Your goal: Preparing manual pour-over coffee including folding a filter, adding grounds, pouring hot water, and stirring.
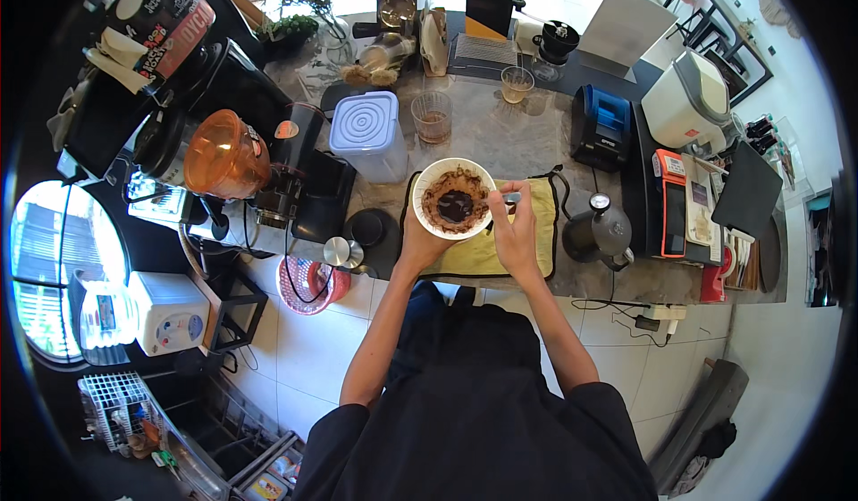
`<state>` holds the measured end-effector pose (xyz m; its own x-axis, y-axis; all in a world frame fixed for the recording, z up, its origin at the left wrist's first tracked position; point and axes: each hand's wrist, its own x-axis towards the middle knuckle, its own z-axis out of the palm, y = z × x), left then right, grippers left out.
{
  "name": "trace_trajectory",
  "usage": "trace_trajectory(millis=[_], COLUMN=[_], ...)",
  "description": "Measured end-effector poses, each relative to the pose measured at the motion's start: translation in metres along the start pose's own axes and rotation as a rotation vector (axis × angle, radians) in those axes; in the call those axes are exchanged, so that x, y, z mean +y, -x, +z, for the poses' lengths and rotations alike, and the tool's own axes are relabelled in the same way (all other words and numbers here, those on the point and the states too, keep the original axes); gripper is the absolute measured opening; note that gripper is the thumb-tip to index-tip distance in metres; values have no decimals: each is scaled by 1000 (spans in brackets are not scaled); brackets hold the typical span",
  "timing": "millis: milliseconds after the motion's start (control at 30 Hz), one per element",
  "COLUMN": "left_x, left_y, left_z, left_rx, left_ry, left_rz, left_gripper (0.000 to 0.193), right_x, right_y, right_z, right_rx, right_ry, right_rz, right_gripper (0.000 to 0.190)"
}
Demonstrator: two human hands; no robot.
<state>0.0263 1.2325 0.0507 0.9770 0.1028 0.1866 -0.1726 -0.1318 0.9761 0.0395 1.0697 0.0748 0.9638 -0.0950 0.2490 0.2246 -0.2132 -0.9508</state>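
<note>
A white cup or bowl [436, 223], its inner wall smeared dark brown and dark liquid or paste at its bottom, is held up above a yellow cloth [536, 233] with black edging. My left hand [423, 245] wraps around its lower left side. My right hand [515, 229] is at its right rim, with the fingers closed on the handle of a utensil [512, 198]; the utensil's other end cannot be made out. Behind the cup stand a ribbed glass [432, 117] and a lidded plastic container [369, 139]. A black gooseneck kettle [596, 229] is right of the cloth.
Left on the counter is a coffee grinder with an orange hopper [226, 156]. Further back are a small clear cup [517, 85] and a hand grinder [558, 42]. A label printer [601, 127] and a payment terminal [672, 206] stand at right. A pink basket [312, 286] sits below the counter.
</note>
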Motion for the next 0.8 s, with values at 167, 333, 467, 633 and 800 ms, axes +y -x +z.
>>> trace_trajectory(millis=[167,333,467,633,800], left_x=[6,5,2,-7,-20], left_y=[-1,-2,-5,-7,-2], left_z=[-3,-4,-9,-8,-7], left_rx=[-1,-51,-109,-151,-160], left_ry=[-85,-11,8,46,45], left_rz=[69,55,9,-16,-68], left_gripper=[68,62,62,63,69], right_x=[-17,-25,-41,-75,-88], right_y=[-4,-8,-11,-9,-4], right_z=[3,8,1,-14,-33], right_rx=[-25,61,103,-11,-86], right_ry=[-124,80,299,123,259], right_rz=[161,-27,-226,-183,-220], right_gripper=[27,20,15,9,8])
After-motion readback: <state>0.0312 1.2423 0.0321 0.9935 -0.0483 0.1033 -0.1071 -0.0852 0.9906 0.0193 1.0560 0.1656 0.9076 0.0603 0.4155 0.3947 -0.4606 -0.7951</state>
